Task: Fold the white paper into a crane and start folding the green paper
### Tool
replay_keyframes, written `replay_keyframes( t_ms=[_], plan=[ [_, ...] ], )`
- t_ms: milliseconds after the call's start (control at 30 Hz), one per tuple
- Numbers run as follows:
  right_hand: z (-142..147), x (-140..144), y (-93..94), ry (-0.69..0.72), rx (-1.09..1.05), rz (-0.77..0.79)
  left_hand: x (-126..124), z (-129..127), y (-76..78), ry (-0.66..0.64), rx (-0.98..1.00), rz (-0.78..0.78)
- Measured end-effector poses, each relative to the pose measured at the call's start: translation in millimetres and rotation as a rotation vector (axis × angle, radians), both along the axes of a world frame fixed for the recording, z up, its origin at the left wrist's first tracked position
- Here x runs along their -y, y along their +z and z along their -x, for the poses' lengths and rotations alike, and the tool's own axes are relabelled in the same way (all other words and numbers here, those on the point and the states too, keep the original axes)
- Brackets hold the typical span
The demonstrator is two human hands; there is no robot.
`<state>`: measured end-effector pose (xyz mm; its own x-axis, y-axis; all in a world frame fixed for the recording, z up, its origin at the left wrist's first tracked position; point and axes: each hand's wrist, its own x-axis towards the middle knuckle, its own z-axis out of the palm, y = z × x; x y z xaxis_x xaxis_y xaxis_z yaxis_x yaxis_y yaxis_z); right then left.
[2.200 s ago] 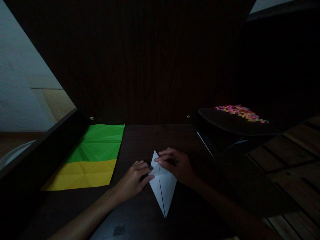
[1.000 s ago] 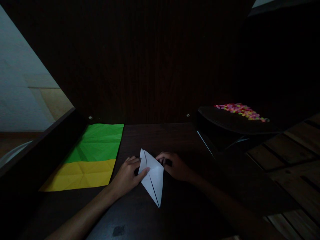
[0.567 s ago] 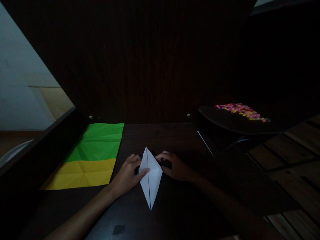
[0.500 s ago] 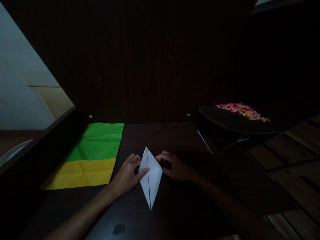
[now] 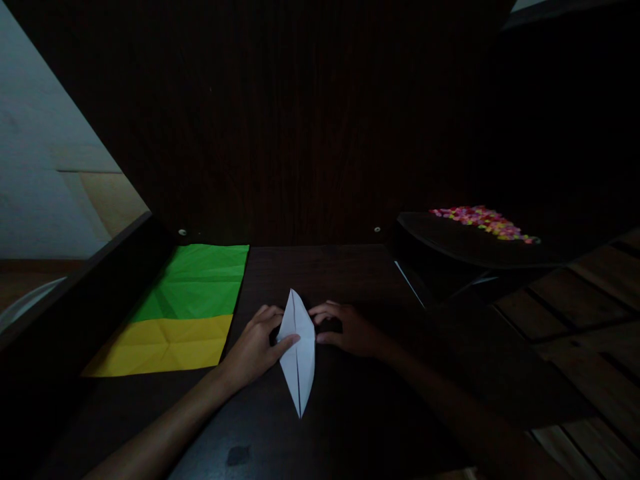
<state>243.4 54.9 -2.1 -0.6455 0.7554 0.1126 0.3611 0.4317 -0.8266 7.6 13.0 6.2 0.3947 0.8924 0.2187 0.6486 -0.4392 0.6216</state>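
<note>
A white sheet of paper [image 5: 294,357], folded into a long diamond with a dark slit down its middle, lies on the dark tabletop. My left hand [image 5: 263,337] grips its left side, the thumb pressed on top near the centre and the other fingers curled behind the edge. On the opposite side my right hand [image 5: 347,330] has its thumb and bent fingertips at the paper's right edge, which is bent and now looks rounded. How far those fingertips reach beneath the paper is hidden.
Left of the hands lie a green sheet [image 5: 200,280] and a yellow sheet [image 5: 165,347], both creased. A dark curved surface [image 5: 440,243] at the right bears a heap of small pink and yellow pieces [image 5: 487,221]. An upright dark wooden panel [image 5: 300,133] rises behind the tabletop.
The paper's right corner, pointed before, is bent in, so the diamond looks narrower. My right hand has shifted slightly left with that edge. The left hand keeps its hold.
</note>
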Motion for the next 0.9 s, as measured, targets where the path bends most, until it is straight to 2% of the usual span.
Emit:
replay_keyframes(
  t_ms=[267,667,800,900],
  plan=[
    [9.2,6.8,4.5,-0.059,-0.022,-0.044,0.1,1.6,-7.4,0.082,0.084,0.043],
    [14.4,11.9,-3.0,-0.135,-0.04,-0.072,4.0,1.1,2.1,0.062,0.079,0.095],
    [14.2,11.3,-4.7,-0.109,-0.013,-0.199,5.8,-1.0,-1.0,0.059,-0.004,0.029],
    [13.9,11.4,-3.1,-0.076,0.02,-0.275,5.6,-2.2,-3.1,0.011,-0.038,-0.025]
  ],
)
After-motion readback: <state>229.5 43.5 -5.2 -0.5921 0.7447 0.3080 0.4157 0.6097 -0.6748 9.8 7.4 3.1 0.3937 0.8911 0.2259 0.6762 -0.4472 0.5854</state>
